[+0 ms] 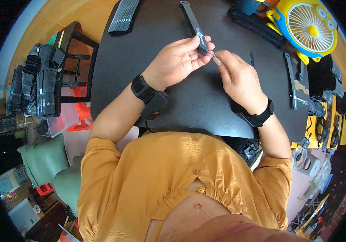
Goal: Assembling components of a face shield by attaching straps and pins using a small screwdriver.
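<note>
A long black flat strip (190, 22) with a rounded far end and white print points away from me over the dark table. My left hand (181, 58) is closed on its near end, thumb on top and fingers beneath. Just right of it, my right hand (237, 74) pinches a thin silvery metal piece (211, 53) that reaches to the strip's near end. Most of this piece is hidden by the fingers, so its kind cannot be made out. Both wrists wear black bands.
A fanned stack of black strips (124, 16) lies at the table's far left. A yellow and blue fan (310, 28) stands far right, and another black strip (290, 80) lies nearer. Bundled black strips (40, 80) fill a stool on the left; more hang at the right edge.
</note>
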Available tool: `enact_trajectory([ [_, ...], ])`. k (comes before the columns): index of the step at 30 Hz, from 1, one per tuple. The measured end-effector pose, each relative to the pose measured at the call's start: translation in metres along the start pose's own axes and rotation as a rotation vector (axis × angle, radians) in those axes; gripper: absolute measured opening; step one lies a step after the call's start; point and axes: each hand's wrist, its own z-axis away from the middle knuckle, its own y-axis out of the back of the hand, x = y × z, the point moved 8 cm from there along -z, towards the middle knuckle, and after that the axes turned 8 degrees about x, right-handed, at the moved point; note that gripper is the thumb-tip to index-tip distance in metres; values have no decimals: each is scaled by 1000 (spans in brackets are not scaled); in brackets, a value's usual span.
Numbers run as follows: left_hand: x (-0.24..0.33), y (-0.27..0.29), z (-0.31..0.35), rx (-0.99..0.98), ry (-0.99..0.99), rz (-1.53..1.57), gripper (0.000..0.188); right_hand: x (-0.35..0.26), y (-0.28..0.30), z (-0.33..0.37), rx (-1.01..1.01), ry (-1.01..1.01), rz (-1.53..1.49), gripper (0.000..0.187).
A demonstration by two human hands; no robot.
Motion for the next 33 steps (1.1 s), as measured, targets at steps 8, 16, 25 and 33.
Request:
enact_trajectory([
  [8,-5,4,-2,-23,-11,5,29,0,1,1,58,-52,-51,15],
  [16,-7,-1,0,-39,-45,-38,24,1,-5,-1,99,18,-211,43],
  [25,6,1,0,177,-98,-658,33,15,-6,-6,108,-68,-391,37],
  [33,16,-19,13,108,-407,-1009,36,7,-2,-3,68,-64,-495,35],
])
